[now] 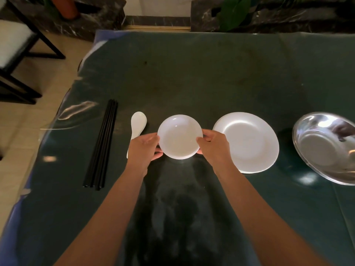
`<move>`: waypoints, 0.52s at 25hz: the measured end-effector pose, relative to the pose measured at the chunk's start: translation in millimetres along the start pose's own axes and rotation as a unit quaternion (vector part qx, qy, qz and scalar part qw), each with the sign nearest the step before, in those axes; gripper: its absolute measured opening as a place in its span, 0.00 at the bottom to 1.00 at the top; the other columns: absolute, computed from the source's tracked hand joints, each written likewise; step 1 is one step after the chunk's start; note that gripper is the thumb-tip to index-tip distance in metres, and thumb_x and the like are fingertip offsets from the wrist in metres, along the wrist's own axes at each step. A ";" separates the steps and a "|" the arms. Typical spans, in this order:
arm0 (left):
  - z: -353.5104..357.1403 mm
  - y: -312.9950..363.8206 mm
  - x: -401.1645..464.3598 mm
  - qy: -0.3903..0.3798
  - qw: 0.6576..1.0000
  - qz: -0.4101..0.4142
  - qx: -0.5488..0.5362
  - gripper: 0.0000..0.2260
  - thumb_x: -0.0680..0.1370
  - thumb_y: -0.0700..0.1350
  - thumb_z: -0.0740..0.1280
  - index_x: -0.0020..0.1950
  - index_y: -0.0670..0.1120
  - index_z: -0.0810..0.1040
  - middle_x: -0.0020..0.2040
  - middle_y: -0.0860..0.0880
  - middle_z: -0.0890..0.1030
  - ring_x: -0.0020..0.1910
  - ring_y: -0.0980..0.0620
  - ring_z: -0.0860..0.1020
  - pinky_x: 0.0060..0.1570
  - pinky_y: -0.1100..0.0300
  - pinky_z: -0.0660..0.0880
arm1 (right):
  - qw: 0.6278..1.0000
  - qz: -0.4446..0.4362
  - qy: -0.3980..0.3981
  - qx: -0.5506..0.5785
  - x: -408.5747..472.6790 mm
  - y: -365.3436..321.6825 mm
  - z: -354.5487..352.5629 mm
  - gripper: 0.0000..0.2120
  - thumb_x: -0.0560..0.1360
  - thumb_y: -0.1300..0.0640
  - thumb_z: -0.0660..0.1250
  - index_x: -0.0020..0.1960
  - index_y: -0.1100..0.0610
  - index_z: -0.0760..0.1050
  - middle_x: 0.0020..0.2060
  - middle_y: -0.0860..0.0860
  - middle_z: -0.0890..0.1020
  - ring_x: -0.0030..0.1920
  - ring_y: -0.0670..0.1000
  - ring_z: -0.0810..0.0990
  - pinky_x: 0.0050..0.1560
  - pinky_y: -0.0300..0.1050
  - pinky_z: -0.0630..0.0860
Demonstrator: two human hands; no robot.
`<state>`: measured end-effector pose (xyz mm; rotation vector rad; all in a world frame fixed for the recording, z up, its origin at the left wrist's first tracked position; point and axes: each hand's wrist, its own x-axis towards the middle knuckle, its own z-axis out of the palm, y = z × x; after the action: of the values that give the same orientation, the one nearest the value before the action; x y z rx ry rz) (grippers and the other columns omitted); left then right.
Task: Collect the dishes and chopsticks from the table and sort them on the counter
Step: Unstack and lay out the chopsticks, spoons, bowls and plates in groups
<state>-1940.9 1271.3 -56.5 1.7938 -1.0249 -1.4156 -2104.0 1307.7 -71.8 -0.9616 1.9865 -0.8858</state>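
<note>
A small white dish (179, 136) sits in the middle of the dark green table (192, 73), held from both sides. My left hand (143, 148) grips its left rim and my right hand (214, 145) grips its right rim, fingers curled under the edge. A white ceramic spoon (137, 124) lies just left of the dish, its handle partly behind my left hand. Several black chopsticks (102, 144) lie in a bundle farther left. A larger white plate (249, 142) rests to the right, and a shiny metal bowl (326, 146) tilts at the right edge.
A clear plastic sheet covers the table and hangs over its left edge (63, 120). A dark-framed chair (17, 54) stands on the tiled floor at the left. Dark marble planters with green plants (234, 12) line the far side.
</note>
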 end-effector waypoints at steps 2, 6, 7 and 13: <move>-1.3 2.0 3.2 0.010 1.000 0.008 -0.011 0.13 0.75 0.39 0.64 0.35 0.55 0.78 0.37 0.53 0.83 0.39 0.53 0.82 0.33 0.63 0.79 | 1.000 0.003 -0.001 0.013 4.2 -3.2 2.4 0.12 0.73 0.59 0.63 0.55 0.53 0.79 0.45 0.49 0.83 0.47 0.51 0.80 0.52 0.49 0.80; -1.9 2.2 8.1 0.022 0.999 0.019 -0.020 0.13 0.73 0.40 0.64 0.33 0.55 0.78 0.34 0.52 0.83 0.41 0.51 0.82 0.35 0.62 0.80 | 1.000 0.003 0.004 0.016 9.4 -10.3 6.3 0.13 0.73 0.59 0.63 0.55 0.52 0.79 0.42 0.46 0.81 0.46 0.51 0.81 0.52 0.49 0.79; -1.9 2.9 9.6 0.023 0.999 0.022 -0.020 0.13 0.73 0.40 0.63 0.32 0.55 0.78 0.35 0.51 0.82 0.42 0.50 0.82 0.38 0.60 0.80 | 1.000 0.001 0.003 0.014 10.3 -11.7 6.9 0.13 0.73 0.59 0.63 0.56 0.53 0.79 0.43 0.47 0.82 0.47 0.52 0.81 0.53 0.49 0.79; -29.3 -20.7 -3.2 0.055 0.970 0.183 0.148 0.13 0.75 0.47 0.65 0.59 0.49 0.77 0.47 0.60 0.77 0.41 0.66 0.78 0.44 0.75 0.72 | 0.986 -0.073 0.038 -0.145 14.5 -23.3 -11.0 0.19 0.74 0.51 0.66 0.63 0.54 0.74 0.54 0.54 0.81 0.48 0.53 0.81 0.54 0.42 0.73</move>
<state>-1908.8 1284.7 -65.8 1.7452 -1.4808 -0.9662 -2112.0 1287.1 -52.0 -1.2691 2.1720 -0.7311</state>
